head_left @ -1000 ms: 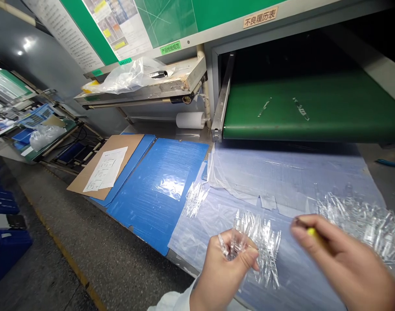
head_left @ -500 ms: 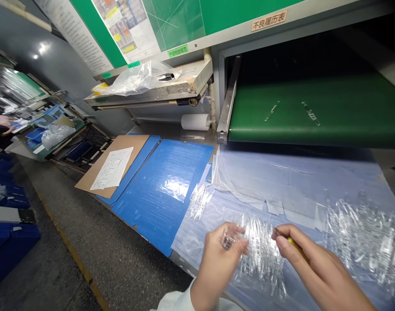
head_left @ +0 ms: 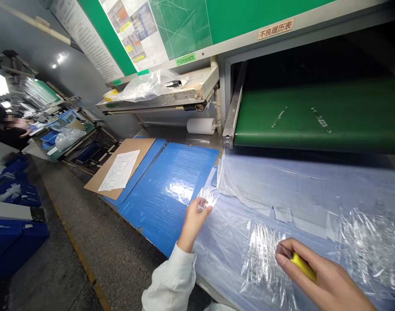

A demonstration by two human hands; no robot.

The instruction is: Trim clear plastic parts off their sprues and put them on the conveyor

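Note:
My left hand (head_left: 195, 218) is curled around clear plastic pieces, at the small pile of clear plastic strips (head_left: 209, 195) beside the blue sheet. Where the held pieces end and that pile begins is hard to tell. My right hand (head_left: 314, 270) is closed around a small yellow-handled tool (head_left: 304, 267); its tip is mostly hidden by the fingers. Just left of this hand, a larger heap of thin clear plastic strips (head_left: 264, 255) lies on the plastic-covered table (head_left: 230, 242). Another heap of clear plastic pieces (head_left: 372, 246) spreads out to the right.
A green conveyor belt (head_left: 291, 134) carries two clear pieces at the back. Blue sheets (head_left: 152, 198) and a brown board (head_left: 135, 144) with paper lie left. A shelf (head_left: 171, 99) holds a plastic bag (head_left: 145, 86). Far left, a person (head_left: 20, 125) is at another table.
My left hand has moved left and away from me, from the middle heap to the small pile. My right hand stays near the middle heap, with more of the yellow handle showing.

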